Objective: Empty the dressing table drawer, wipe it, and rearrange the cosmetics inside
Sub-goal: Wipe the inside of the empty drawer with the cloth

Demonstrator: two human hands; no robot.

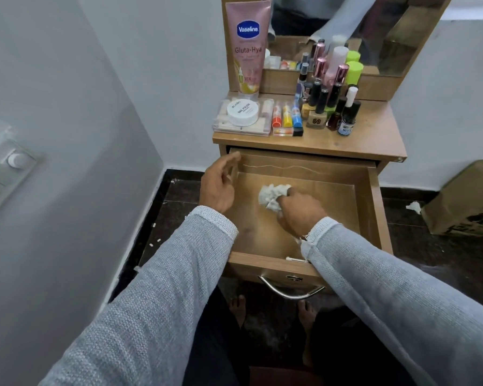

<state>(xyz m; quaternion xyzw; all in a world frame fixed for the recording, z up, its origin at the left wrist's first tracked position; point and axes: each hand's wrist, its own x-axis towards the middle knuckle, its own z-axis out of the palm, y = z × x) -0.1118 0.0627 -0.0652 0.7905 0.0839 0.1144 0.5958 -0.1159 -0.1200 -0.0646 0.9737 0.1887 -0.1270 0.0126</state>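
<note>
The wooden drawer is pulled out and holds no cosmetics. My right hand presses a crumpled white tissue on the drawer floor near its middle. My left hand hovers over the drawer's left wall with fingers apart and nothing in it. On the table top stand a pink Vaseline tube, a clear case with a white nail polish remover jar on it, three small coloured tubes and several nail polish bottles.
A mirror rises behind the bottles. White walls close in on the left and behind. A cardboard box and a scrap of tissue lie on the dark floor to the right. A metal handle hangs on the drawer front.
</note>
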